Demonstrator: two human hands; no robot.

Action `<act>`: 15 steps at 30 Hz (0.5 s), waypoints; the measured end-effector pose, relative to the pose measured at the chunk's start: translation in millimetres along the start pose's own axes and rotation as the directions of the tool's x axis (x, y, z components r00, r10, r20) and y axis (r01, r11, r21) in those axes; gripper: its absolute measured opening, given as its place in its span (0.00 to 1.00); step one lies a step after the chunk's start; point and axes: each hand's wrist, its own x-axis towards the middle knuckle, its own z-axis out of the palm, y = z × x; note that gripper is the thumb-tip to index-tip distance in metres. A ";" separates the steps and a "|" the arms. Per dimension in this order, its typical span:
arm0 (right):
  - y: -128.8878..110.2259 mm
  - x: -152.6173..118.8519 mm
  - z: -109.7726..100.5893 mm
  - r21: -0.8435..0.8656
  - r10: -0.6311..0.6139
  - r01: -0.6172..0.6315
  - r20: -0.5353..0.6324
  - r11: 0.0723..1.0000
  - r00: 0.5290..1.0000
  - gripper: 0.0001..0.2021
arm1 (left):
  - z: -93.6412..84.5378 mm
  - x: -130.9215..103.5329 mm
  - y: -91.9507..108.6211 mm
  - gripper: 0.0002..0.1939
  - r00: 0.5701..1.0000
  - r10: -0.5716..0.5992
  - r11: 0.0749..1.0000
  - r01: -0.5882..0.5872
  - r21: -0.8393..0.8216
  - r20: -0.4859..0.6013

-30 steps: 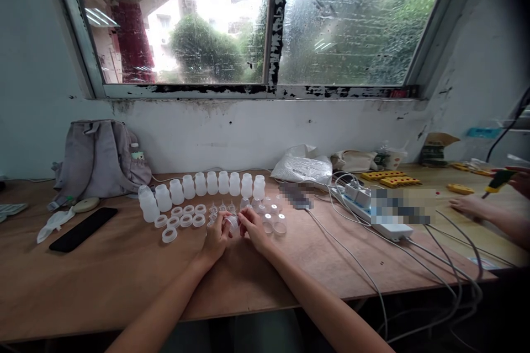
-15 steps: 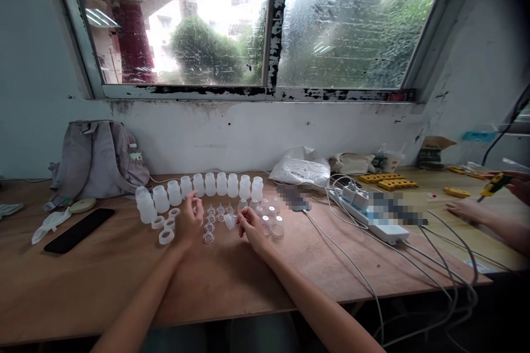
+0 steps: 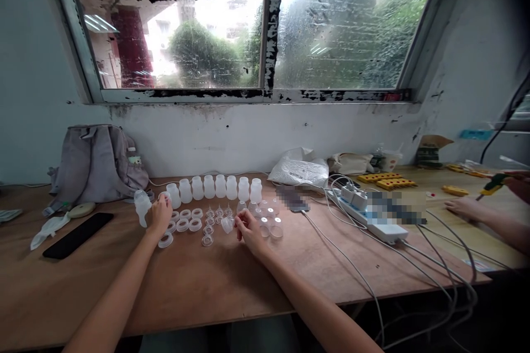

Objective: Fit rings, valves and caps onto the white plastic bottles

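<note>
My left hand [image 3: 159,216] has its fingers closed around a frosted white baby bottle, mostly hidden behind them, at the left end of a curved row of bottles [image 3: 209,186]. Just left of it stands another bottle with a clear top [image 3: 142,208]. In my right hand [image 3: 247,228], a small clear plastic cap [image 3: 227,225] is pinched between the fingertips, above the table. White screw rings [image 3: 182,225] lie in rows beside my left wrist. Clear silicone nipples [image 3: 207,240] stand between my hands, and clear domed covers [image 3: 276,230] sit beyond my right hand.
A black phone [image 3: 78,236] and a grey backpack [image 3: 93,162] are on the left. To the right are a white power strip [image 3: 387,230] with trailing cables and a plastic bag [image 3: 298,168]. At far right, a co-worker's hands hold a yellow screwdriver [image 3: 492,186] near yellow parts.
My left hand has moved left from above the rings to the bottles and closed there, uncovering more rings. My right hand stays nearly still with the clear cap.
</note>
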 end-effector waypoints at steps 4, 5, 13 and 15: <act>0.8 -0.1 0.6 0.002 -0.015 0.015 -0.028 1.000 1.000 0.09 | -19.2 -20.0 13.6 0.09 0.908 0.178 0.957 -0.250 -0.149 -0.380; 1.2 -0.1 0.6 0.008 -0.021 0.021 -0.039 1.000 0.999 0.09 | -26.1 -25.5 20.4 0.09 0.859 0.198 0.930 -0.317 -0.185 -0.473; -1.1 1.4 -2.8 -0.017 -0.058 0.055 -0.249 0.998 0.967 0.06 | -46.4 -87.3 95.6 0.05 0.823 0.293 0.607 -0.553 -0.571 -0.486; -3.7 1.5 -4.2 -0.045 -0.083 0.073 -0.313 0.996 0.946 0.06 | -37.2 -101.3 104.6 0.05 0.851 0.388 0.578 -0.523 -0.626 -0.354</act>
